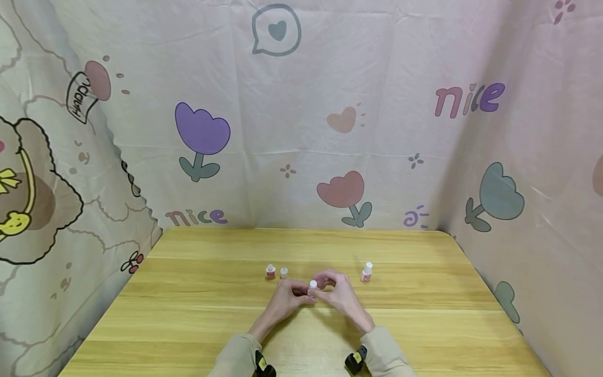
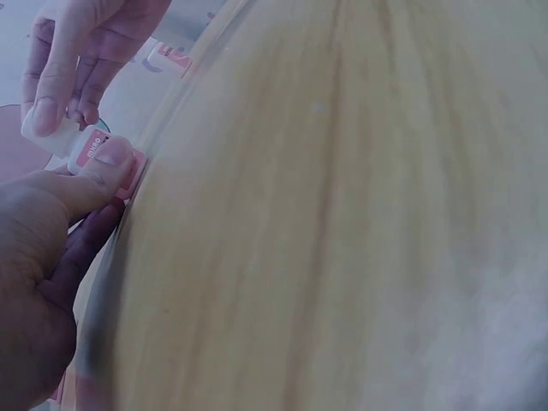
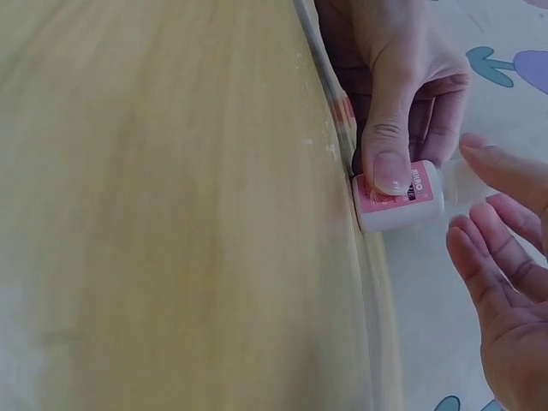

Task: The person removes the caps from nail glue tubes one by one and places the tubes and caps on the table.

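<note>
In the middle of the table my left hand [image 1: 285,300] holds a small white bottle [image 3: 402,214] with a pink label, its thumb laid across the label in both wrist views. The bottle stands upright with its base at the tabletop. On its white cap [image 1: 313,284] are the thumb and fingers of my right hand [image 1: 340,293], pinching it from the side. The lower part of the bottle is mostly hidden behind fingers in the head view.
Just beyond my left hand stand a small bottle [image 1: 270,273] with a red label and a short white piece [image 1: 284,274] with a thin tip pointing up. Another white-capped bottle [image 1: 367,273] stands to the right. A printed cloth [image 1: 282,131] hangs behind the wooden table [image 1: 188,314].
</note>
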Action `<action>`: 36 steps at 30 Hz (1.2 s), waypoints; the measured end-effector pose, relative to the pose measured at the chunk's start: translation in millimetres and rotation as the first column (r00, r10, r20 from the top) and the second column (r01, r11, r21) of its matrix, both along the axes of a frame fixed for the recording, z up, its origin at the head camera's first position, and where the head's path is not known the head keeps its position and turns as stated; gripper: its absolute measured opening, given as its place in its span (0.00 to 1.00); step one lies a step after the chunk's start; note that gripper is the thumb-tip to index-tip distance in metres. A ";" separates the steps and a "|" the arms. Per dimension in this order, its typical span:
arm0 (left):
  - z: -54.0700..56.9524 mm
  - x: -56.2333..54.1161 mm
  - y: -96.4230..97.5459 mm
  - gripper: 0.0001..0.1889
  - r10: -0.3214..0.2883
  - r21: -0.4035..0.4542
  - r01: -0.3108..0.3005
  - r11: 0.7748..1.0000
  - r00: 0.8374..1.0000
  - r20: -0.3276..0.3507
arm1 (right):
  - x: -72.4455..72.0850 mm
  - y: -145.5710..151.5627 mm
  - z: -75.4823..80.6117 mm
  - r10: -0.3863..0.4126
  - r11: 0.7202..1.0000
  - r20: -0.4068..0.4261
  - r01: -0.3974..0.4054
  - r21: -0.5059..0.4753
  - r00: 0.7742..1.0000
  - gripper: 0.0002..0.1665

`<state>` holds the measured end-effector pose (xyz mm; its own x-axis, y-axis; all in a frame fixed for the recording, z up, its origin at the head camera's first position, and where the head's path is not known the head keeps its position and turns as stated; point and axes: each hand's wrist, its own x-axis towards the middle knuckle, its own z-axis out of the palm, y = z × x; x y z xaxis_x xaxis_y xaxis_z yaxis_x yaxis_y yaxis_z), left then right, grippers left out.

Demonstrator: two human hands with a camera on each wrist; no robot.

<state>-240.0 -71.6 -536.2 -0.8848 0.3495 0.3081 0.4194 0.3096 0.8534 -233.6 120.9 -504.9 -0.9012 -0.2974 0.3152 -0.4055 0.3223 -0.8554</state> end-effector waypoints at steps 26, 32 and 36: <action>1.5 0.3 0.6 0.04 -0.002 0.002 0.002 1.000 1.000 0.001 | -0.5 -2.8 2.7 -0.012 1.000 -0.039 0.013 0.023 0.999 0.16; -0.1 -0.3 0.7 0.05 0.001 0.004 -0.001 1.000 1.000 0.010 | 0.0 -3.8 1.8 0.000 1.000 -0.064 0.001 0.008 0.998 0.15; -0.1 -0.3 0.4 0.05 0.002 0.002 -0.002 1.000 1.000 0.012 | -0.5 -3.0 0.1 0.041 0.999 -0.082 -0.042 -0.008 0.996 0.15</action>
<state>-240.3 -71.2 -536.3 -0.8890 0.3472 0.2984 0.4088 0.3084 0.8589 -234.1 118.0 -504.7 -0.8593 -0.3306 0.3903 -0.4869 0.2954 -0.8220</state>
